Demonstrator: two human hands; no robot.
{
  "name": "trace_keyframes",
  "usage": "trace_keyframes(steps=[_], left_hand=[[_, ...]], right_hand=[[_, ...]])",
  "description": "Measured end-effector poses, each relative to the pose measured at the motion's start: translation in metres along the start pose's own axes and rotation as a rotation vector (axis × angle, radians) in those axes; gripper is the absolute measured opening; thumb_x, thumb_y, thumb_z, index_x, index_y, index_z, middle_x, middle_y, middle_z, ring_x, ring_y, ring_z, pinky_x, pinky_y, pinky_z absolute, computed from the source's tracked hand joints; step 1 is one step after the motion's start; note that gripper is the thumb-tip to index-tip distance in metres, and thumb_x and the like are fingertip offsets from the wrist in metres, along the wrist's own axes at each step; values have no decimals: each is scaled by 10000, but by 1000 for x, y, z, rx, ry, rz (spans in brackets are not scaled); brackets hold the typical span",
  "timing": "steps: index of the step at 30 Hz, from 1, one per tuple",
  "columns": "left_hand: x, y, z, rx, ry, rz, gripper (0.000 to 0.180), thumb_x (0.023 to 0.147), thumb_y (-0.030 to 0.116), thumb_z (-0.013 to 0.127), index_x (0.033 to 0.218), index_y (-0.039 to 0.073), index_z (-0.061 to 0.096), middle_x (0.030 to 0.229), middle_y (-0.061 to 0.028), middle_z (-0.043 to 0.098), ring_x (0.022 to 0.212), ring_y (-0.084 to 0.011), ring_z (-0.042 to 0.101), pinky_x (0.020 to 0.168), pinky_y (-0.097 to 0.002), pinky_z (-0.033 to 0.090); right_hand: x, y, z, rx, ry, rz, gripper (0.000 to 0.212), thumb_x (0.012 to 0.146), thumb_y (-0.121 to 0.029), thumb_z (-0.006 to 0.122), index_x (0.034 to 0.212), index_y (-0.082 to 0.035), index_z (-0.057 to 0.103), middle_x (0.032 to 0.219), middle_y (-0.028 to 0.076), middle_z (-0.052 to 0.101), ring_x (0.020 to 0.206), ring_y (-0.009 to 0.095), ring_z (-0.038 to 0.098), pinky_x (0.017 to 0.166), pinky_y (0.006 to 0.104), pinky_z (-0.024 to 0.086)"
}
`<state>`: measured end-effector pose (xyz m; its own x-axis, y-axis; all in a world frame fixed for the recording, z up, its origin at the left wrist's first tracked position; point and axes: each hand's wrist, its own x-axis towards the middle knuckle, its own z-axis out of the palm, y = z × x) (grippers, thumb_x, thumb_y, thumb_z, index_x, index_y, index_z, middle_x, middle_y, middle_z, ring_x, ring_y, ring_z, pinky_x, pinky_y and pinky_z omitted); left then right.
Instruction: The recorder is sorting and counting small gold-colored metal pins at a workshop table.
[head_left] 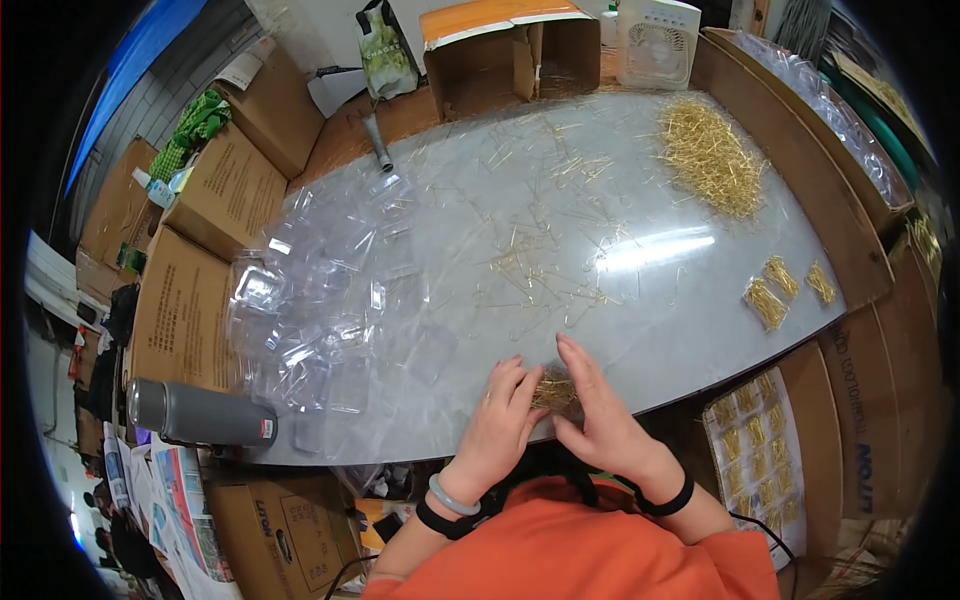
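Between my two hands, at the near edge of the grey table [640, 320], sits a small bundle of gold wire hooks [555, 393]. My left hand [497, 412] presses on the bundle's left side, its fingers together. From the right, my right hand [607, 425] cups it with thumb and fingers, which partly hide it. Loose gold wire hooks [525, 268] are scattered beyond my hands. A big heap of them [712, 158] lies at the far right. Several small bundles [768, 303] rest near the right edge, at least one seemingly in clear plastic.
Clear plastic boxes [330, 300] cover the table's left side, beside a grey bottle [205, 413]. Cardboard walls [800, 170] border the right. A small white fan [658, 45] and an open carton [480, 75] stand at the back. Below right is a tray of bundles [757, 445].
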<state>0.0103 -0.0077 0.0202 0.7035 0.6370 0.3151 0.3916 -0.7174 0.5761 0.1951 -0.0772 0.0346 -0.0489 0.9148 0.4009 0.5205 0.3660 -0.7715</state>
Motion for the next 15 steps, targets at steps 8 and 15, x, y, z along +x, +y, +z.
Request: trace_keyframes(steps=[8, 15], left_hand=[[-6, -3, 7, 71, 125, -2, 463, 871, 103, 775, 1290, 3, 604, 1245, -195, 564, 1236, -423, 562, 1105, -523, 464], [0, 8, 1, 15, 130, -47, 549, 810, 194, 842, 1273, 13, 609, 1266, -187, 549, 1289, -428, 520, 1105, -534, 445]], right_hand=[[11, 12, -37, -301, -67, -4, 249, 833, -112, 776, 1036, -35, 654, 1029, 108, 636, 1001, 334, 578, 894, 433, 487], [-14, -2, -25, -397, 57, 30, 248, 781, -124, 817, 971, -78, 664, 979, 76, 604, 953, 302, 559, 849, 418, 453]])
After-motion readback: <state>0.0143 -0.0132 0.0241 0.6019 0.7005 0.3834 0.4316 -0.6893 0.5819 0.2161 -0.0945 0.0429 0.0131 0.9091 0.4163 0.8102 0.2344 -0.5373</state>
